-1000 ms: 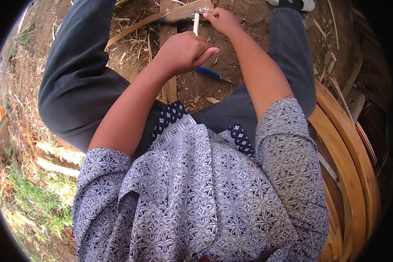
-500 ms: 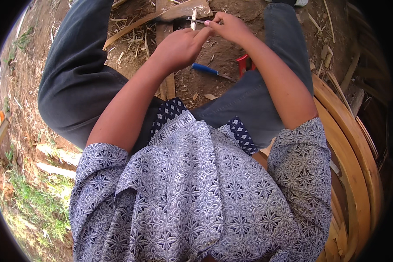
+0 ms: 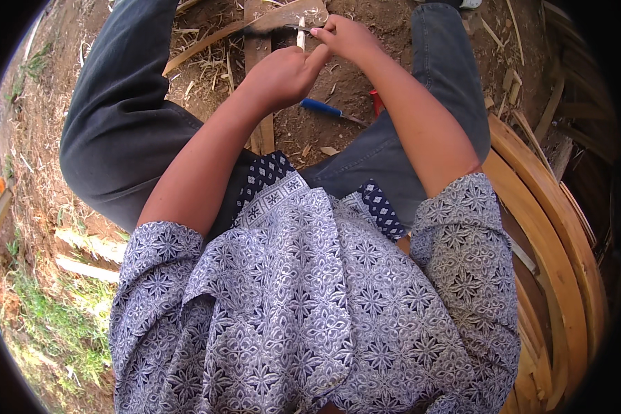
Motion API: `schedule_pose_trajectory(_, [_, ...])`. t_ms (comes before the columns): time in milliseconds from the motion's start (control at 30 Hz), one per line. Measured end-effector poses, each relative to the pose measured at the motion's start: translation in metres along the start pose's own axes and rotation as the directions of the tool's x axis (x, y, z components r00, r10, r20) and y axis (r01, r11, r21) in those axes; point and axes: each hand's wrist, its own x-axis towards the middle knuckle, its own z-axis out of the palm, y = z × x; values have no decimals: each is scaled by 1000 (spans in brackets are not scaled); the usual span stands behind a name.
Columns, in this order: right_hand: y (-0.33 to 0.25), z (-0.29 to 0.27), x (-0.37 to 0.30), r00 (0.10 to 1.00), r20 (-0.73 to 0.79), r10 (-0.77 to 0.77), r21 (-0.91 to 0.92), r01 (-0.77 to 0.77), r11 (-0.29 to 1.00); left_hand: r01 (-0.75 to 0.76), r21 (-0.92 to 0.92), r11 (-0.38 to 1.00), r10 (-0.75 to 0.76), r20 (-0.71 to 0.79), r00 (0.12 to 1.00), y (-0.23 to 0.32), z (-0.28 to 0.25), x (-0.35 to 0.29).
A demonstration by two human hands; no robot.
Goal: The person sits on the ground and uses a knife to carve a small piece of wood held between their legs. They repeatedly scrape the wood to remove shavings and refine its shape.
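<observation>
Your left hand (image 3: pixel 283 74) is closed around the near end of a pale stick (image 3: pixel 301 40); your right hand (image 3: pixel 348 36) grips a knife (image 3: pixel 308 30) across it, far centre. Shavings (image 3: pixel 221 71) suggest carving is underway; how much remains, I can't tell.

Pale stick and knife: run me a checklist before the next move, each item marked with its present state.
1. Pale stick held: ok; its near end runs into the curled left hand, though the grip underneath is hidden.
2. Knife held: ok; the right hand has it, blade across the stick.
3. Left thumb safe from the edge: cannot tell; it points up close to the right hand, and the edge's facing is too small to read.
4. Blue-handled tool out of the way: ok; it lies on the ground, apart from both hands.
5. Board free of shavings: not ok; some lie on it.
</observation>
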Motion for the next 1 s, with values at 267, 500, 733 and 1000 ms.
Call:
schedule_pose_trajectory(267, [3,11,32,984,-85,158,25,-156,987,-14,-25,1000,13,-54,998,11,-8,5])
schedule_pose_trajectory(500, [22,12,44,997,-42,63,95,-59,994,-84,0,996,84,-114,990,7,-7,-2])
schedule_pose_trajectory(733, [34,11,-6,991,-49,-126,153,132,979,-33,72,997,38,-75,996,-1,-3,0])
schedule_pose_trajectory(1000, [11,2,-13,999,-18,-39,65,40,997,-117,77,990,118,0,993,-9,5,1])
